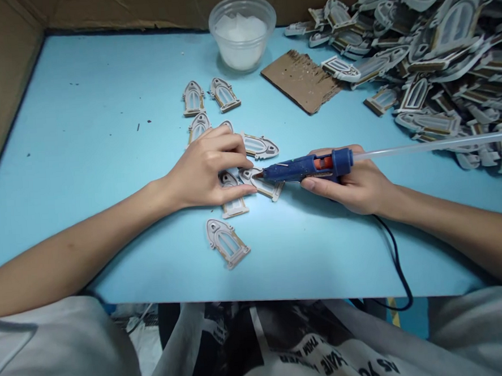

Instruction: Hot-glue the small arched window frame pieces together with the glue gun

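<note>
The right hand [357, 190] clasps the glue gun [294, 169]; the arched piece [265, 187] beneath the gun's nozzle [258, 175] looks light, stiff, best taken by its edges; the left hand [207, 168] brackets it, grip unclear.

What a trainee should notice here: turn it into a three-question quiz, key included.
1. Which hand holds the blue glue gun?
2. True or false: the clear bowl holds something white.
3. The left hand has its thumb nearest: (a) the torn cardboard; (b) the arched piece at the nozzle; (c) the black cord.

Key:
1. The right hand.
2. True.
3. b.
</note>
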Action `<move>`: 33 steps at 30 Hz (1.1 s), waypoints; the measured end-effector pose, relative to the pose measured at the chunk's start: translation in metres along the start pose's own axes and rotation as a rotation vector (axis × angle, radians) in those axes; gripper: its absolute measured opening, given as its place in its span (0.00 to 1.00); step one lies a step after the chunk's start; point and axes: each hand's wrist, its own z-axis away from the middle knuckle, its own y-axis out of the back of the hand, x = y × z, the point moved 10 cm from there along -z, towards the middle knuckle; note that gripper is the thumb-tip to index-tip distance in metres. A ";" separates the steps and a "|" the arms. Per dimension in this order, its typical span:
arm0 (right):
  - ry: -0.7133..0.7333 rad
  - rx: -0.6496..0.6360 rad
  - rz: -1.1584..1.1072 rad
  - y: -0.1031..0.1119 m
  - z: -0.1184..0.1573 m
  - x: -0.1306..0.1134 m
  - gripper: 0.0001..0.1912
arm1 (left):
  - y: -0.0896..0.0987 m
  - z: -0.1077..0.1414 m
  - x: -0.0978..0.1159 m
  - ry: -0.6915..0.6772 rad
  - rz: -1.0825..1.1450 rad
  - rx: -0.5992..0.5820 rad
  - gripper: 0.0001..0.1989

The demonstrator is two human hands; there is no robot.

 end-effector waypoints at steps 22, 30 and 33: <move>-0.251 0.079 -0.531 -0.005 0.003 0.031 0.33 | 0.001 0.001 -0.002 -0.030 -0.009 0.049 0.28; -0.353 0.456 -0.760 0.017 0.002 0.051 0.31 | -0.005 0.003 0.027 -0.113 -0.004 0.026 0.17; -0.332 0.441 -0.759 0.017 0.001 0.048 0.30 | -0.003 0.005 0.027 -0.099 -0.098 0.059 0.18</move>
